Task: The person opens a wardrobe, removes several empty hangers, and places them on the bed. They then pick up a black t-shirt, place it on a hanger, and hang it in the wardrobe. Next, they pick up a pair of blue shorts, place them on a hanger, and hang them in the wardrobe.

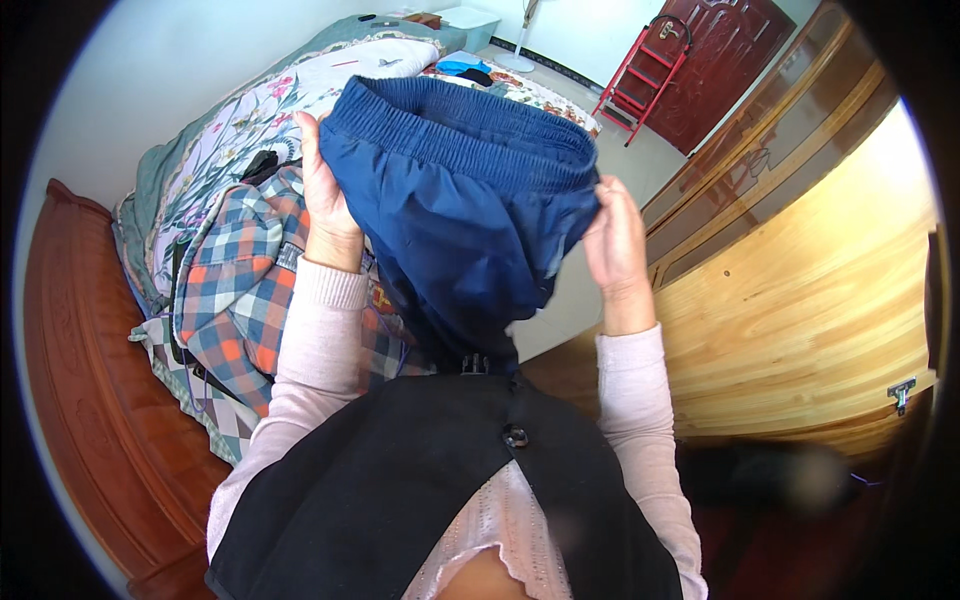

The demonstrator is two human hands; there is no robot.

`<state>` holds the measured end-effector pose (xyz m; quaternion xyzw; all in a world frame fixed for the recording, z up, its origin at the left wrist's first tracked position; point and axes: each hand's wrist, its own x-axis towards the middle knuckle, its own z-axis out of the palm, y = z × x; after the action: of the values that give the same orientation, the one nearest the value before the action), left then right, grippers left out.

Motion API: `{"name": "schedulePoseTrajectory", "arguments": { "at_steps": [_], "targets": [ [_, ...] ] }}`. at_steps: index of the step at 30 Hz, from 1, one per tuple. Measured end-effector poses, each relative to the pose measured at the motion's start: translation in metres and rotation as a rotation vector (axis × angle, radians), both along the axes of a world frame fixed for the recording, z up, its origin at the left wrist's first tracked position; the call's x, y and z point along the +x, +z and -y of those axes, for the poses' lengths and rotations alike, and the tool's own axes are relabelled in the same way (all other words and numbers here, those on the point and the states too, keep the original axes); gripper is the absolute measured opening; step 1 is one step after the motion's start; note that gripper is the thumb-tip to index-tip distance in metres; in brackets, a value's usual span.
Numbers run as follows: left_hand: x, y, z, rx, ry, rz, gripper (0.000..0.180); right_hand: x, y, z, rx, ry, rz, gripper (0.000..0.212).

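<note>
Dark blue pants [440,210] with a wide elastic waistband hang in front of me, the waist opening facing up. My left hand [325,195] grips the left side of the waistband, its thumb pointing upward along the outside. The waistband's right end is pinched in my right hand [615,235], whose fingertips are partly behind the cloth. Below, the legs of the pants drop toward my black vest and their lower ends are hidden. Close to my left forearm lies a plaid shirt [235,265] in orange, grey and white on the bed.
The bed [215,175] with floral covers and a wooden headboard [105,370] fills the left. A pale wooden cabinet door [790,310] stands close on my right. Farther off are a red stepladder [645,80], a dark red door [715,75] and a fan stand [517,55].
</note>
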<state>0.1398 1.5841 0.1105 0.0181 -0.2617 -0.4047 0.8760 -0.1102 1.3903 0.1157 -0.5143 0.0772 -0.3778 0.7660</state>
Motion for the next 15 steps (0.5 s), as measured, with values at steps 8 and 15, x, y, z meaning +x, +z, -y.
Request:
{"name": "schedulePoseTrajectory", "arguments": {
  "at_steps": [8, 15],
  "targets": [
    [-0.012, -0.009, 0.008, 0.373, 0.211, 0.191, 0.047, -0.001, 0.045, -0.011, -0.137, -0.315, 0.019, 0.016],
    [-0.029, -0.01, 0.018, 0.827, 0.489, 0.837, 0.052, 0.006, 0.035, -0.005, -0.1, -0.25, -0.011, 0.013]
  ]
}}
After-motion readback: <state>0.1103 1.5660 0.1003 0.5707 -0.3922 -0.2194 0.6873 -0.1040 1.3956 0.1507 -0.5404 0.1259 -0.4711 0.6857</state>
